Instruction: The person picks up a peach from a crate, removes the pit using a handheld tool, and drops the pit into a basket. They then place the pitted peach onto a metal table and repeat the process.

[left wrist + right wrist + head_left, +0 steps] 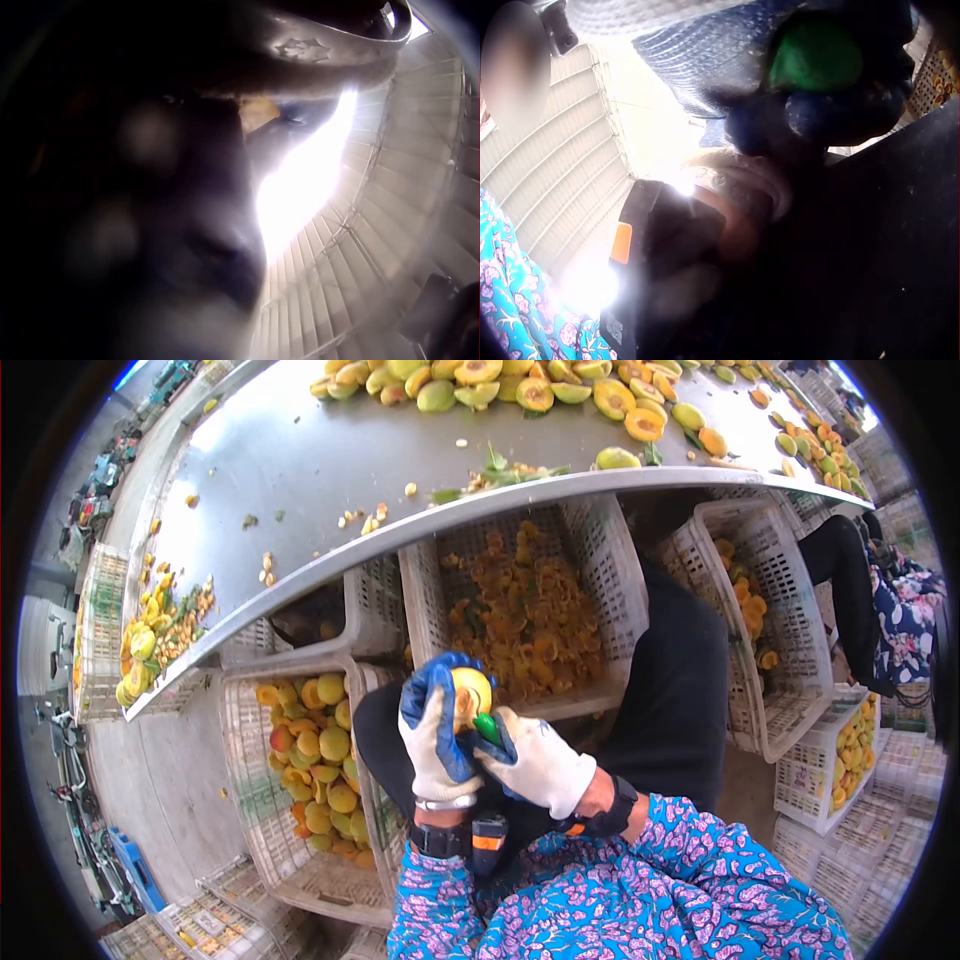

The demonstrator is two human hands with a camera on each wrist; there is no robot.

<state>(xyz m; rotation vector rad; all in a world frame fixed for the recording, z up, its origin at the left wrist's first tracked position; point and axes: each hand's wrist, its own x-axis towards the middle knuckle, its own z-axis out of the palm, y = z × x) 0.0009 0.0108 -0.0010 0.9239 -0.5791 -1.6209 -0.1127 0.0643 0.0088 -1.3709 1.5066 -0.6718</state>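
Note:
In the head view my left hand (436, 732), in a white glove with blue coating, holds a cut yellow apricot (468, 688) with its brownish hollow facing up. My gloved right hand (542, 758) grips a small tool by its green handle (488, 729), close against the fruit. The tool's working end is hidden. From the right wrist, the green handle (817, 56) shows between dark blue fingers (847, 116). The left wrist view is mostly dark glove and glare. Both hands are above my lap, in front of a crate (622, 585) of orange fruit scraps.
A metal table (330, 470) with a raised rim bears halved apricots (535, 395) and scattered pits. To the left is a crate (245, 760) of whole-looking yellow fruit. More crates (790, 630) stand at right, beside another person's dark-clad leg (845, 595).

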